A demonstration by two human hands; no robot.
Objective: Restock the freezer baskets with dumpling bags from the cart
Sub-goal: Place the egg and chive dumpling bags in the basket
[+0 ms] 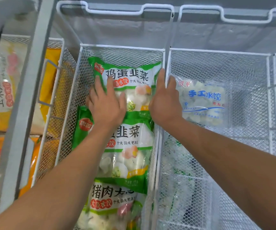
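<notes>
**Head view: two hands on a green dumpling bag**

Head camera looks down into a white freezer. The middle basket [81, 67] is made of white wire. Three green bags lie in it in a row. The far green bag [130, 75] is at the back, touching the back wall. The left hand [106, 103] lies flat on this bag, and its fingers [110, 83] are straight and spread wide. The right hand [164, 100] is at the right edge of the same bag, against the basket's side wall. Its fingers are straight and close together. A second green bag [129, 151] lies just below the hands. A third green bag [110, 206] is nearest. The right basket [217, 52] holds a clear bag [203, 103] with blue writing. Yellow bags [1, 90] sit on the left.
</notes>
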